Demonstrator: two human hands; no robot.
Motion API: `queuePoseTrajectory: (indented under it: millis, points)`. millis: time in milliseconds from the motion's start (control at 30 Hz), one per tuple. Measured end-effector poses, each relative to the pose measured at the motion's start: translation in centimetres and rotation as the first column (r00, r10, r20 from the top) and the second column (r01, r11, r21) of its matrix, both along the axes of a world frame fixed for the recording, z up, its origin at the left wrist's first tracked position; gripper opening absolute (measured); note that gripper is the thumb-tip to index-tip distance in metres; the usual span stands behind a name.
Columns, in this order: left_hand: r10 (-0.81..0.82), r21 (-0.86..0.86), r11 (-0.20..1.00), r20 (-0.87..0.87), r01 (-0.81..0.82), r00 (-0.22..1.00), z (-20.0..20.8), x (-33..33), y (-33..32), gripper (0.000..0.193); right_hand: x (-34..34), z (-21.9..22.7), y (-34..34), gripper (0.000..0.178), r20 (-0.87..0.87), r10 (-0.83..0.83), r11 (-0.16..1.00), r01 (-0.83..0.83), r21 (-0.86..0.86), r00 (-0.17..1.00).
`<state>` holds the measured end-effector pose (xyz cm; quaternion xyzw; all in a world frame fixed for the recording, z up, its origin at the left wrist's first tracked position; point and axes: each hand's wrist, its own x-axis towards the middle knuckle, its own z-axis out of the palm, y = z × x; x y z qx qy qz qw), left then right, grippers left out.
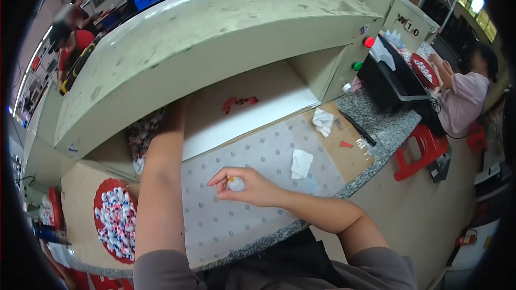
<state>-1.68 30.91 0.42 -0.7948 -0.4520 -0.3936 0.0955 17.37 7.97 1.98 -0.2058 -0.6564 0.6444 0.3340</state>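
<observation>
Over the patterned sheet [252, 156], my right hand [250, 185] is closed around a small whitish rounded piece with an orange-yellow tip [235, 183]; its exact kind is unclear. My left forearm [164, 182] reaches up under the hood of the pale green cabinet [226, 48]. The cabinet's front edge hides my left hand. Beside that arm, inside the opening, lies a pile of small dark and pinkish pieces [142, 139]. Several small red pieces [236, 102] sit in a loose row on the white board [263, 94] inside the cabinet.
A red tray [99, 196] of small white, red and blue pieces stands at left. Crumpled tissue [323, 122], a folded white tissue [301, 164] and a black stick-like tool [359, 129] lie at right. Beyond are a black bin [389, 78], a red stool [422, 153] and a seated person [465, 94].
</observation>
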Motion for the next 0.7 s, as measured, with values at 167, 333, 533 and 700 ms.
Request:
queuePoseTrajectory:
  millis: [167, 333, 533, 700]
  points:
    - [0.161, -0.042, 0.985, -0.104, -0.166, 0.981, -0.2, 0.9, -0.4, 0.031, 0.8, 1.0, -0.3, 0.023, 0.008, -0.020, 1.000, 0.020, -0.001, 1.000]
    - [0.140, -0.067, 0.981, -0.403, -0.182, 0.904, -2.0, -0.1, -1.2, 0.022, 0.8, 1.6, 1.8, 0.020, 0.014, -0.097, 0.995, 0.097, 0.003, 0.995]
    - [0.197, -0.022, 0.974, -0.415, -0.226, 0.888, -1.3, -0.5, -5.9, 0.028, 0.4, 1.7, 2.0, 0.019, -0.025, -0.073, 0.990, 0.070, -0.121, 0.997]
    - [0.037, -0.298, 0.949, -0.218, -0.102, 0.975, -2.1, 9.0, -7.1, 0.053, 0.1, 1.4, 1.2, 0.019, -0.088, -0.150, 0.984, 0.139, -0.115, 0.985]
